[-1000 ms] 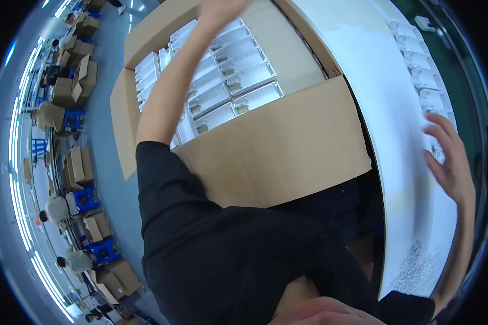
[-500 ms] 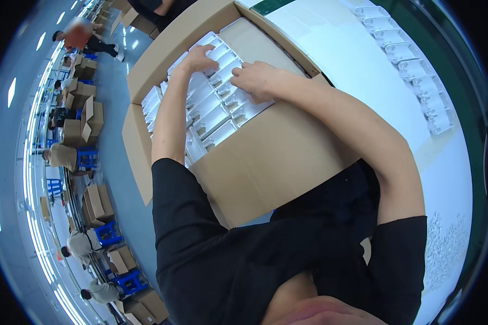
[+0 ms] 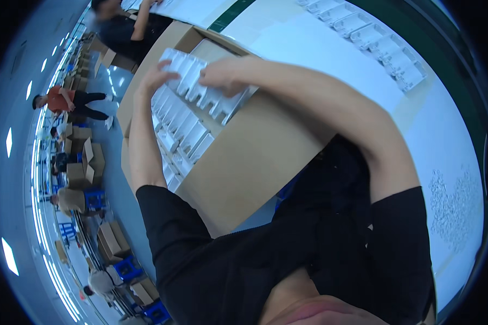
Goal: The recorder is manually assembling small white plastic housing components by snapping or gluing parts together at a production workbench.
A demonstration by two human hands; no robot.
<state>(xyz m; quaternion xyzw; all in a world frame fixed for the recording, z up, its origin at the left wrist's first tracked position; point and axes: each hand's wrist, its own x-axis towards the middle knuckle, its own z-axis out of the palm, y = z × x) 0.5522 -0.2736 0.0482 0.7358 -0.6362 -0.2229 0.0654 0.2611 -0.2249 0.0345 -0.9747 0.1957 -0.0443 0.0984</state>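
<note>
A row of white moulded plastic parts (image 3: 192, 76) lies slantwise between my hands at the far side of an open cardboard box (image 3: 249, 146). My left hand (image 3: 156, 78) has its fingers curled against the row's left side. On the right side my right hand (image 3: 228, 75) is closed over the row's edge, its fingertips partly hidden. More white parts (image 3: 181, 127) stand in close-packed rows in the near left of the box. A strip of brown cardboard shows between them and the row at my hands.
On the white table (image 3: 309, 70) to the right stands a line of similar white parts (image 3: 374, 40). Small clear pieces (image 3: 453, 208) are scattered nearer on it. A person in dark clothes (image 3: 122, 35) is beyond the box; more people, cartons and blue stools line the left.
The row between my hands has shifted and tilted away from the neighbouring parts, uncovering cardboard beside it. Both hands have moved with it. The whole view has swung a little.
</note>
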